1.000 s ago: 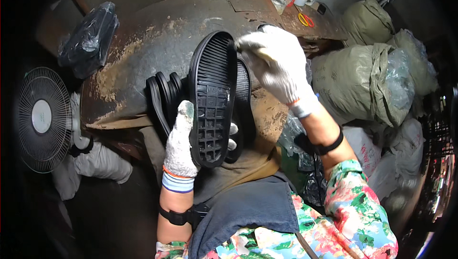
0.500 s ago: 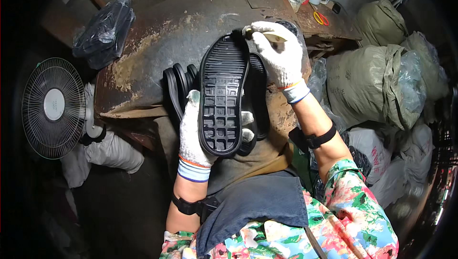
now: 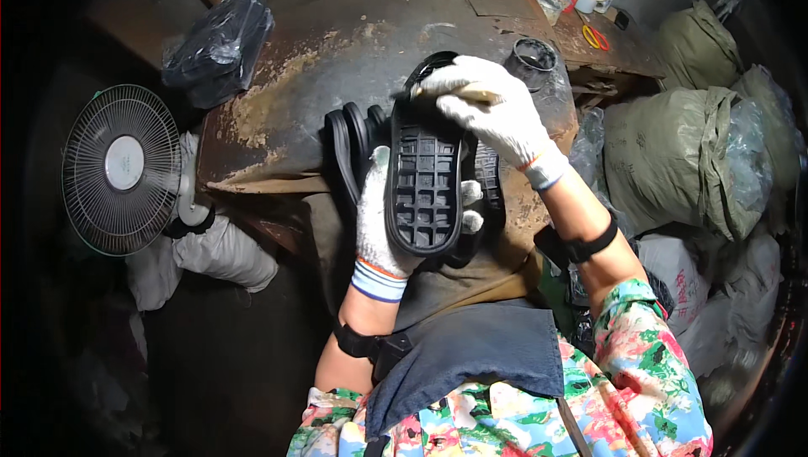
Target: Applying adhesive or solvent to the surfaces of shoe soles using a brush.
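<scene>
sole clasped in gloved left hand; right hand grips a brush

I have room to pass over the table, between the black wrapped bundle and the raised black sole. Just left of that sole, a cluster of black soles blocks me; beyond the right hand stands a dark round pot, and a bulky green sack obstructs the table's right.
</scene>
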{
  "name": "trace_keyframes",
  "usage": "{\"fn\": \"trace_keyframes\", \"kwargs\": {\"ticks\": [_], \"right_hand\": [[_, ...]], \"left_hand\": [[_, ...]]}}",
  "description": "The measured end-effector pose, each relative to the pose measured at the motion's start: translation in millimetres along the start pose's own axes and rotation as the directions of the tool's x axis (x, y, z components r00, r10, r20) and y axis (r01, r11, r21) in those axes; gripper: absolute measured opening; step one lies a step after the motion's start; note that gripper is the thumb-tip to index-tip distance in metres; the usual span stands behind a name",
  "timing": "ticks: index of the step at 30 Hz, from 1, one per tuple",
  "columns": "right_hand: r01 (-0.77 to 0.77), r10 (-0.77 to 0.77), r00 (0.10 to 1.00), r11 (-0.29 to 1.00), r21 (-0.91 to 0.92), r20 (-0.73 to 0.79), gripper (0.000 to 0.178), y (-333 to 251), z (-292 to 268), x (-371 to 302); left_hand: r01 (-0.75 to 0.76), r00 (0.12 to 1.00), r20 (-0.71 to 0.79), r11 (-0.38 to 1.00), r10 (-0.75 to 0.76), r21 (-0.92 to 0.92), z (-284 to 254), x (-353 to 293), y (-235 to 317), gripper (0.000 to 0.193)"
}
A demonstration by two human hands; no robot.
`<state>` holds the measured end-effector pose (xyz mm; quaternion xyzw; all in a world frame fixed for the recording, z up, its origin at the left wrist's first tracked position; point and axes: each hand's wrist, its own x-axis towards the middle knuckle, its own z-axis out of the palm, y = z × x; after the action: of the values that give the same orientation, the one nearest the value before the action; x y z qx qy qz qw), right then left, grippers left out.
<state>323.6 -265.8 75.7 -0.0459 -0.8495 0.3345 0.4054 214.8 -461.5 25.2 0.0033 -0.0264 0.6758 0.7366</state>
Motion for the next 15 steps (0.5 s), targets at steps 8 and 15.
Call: {"fn": "trace_keyframes", "kwargs": {"ticks": [8, 15], "right_hand": [[0.274, -0.245, 0.928, 0.959, -0.071, 0.281, 0.023, -65.8, 16.8, -21.6], [0.260, -0.300, 0.866, 0.954, 0.153, 0.399, 0.023, -85.0, 1.1, -40.5]], "left_hand": [[-0.233, 0.969, 0.136, 0.946, 0.206, 0.223, -27.2, -2.7, 17.2, 0.064], [-0.224, 0.974, 0.096, 0.892, 0.203, 0.393, -6.0, -14.3, 59.6, 0.094]]}}
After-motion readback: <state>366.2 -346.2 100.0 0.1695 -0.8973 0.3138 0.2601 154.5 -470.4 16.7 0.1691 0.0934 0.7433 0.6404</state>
